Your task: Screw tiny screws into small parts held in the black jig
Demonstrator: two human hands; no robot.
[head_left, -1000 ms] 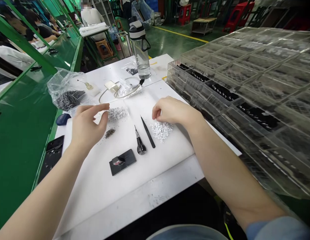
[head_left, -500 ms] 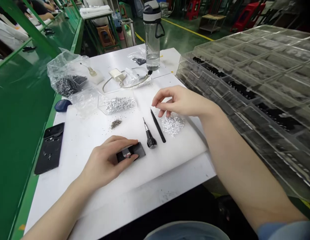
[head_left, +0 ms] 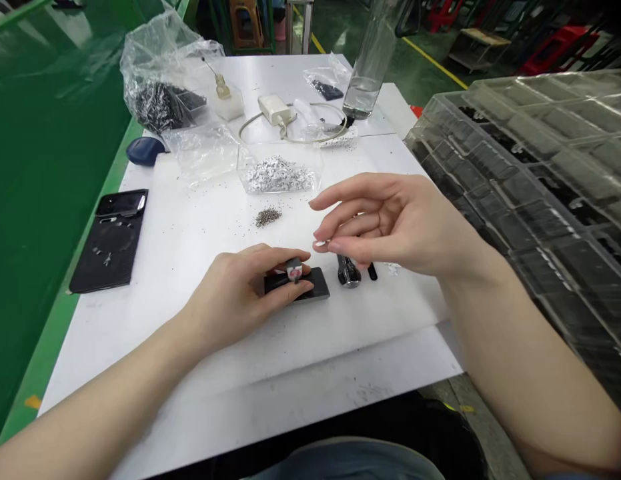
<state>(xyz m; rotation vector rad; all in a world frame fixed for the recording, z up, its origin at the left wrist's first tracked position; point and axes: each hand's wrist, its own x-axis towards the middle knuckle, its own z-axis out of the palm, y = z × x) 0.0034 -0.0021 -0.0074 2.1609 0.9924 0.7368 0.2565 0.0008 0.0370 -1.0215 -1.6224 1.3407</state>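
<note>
My left hand (head_left: pixel 240 287) holds a small dark block with a pinkish-white face (head_left: pixel 294 270) between thumb and fingers, over a flat black plate (head_left: pixel 317 285) on the white mat. To its right, my right hand (head_left: pixel 390 223) pinches a tiny white piece (head_left: pixel 320 244) between thumb and a fingertip, the index finger stretched out above. Beneath my right hand lies a black-handled screwdriver (head_left: pixel 349 273), its tip hidden. The end of a black pen-like tool (head_left: pixel 373 272) shows beside it. A few white pieces (head_left: pixel 391 268) are partly covered by the right wrist.
Behind the hands are a pile of tiny screws (head_left: pixel 268 217) and a clear tray of white pieces (head_left: pixel 280 175). A phone (head_left: pixel 110 240) lies left; a cable with a white box (head_left: pixel 276 110) and a bottle (head_left: pixel 365 87) stand behind. Clear compartment boxes (head_left: pixel 515 173) fill the right.
The view has tilted down and shifted left. My right hand has come nearer to my left hand, away from the white pile, with a white piece now visible in its fingers.
</note>
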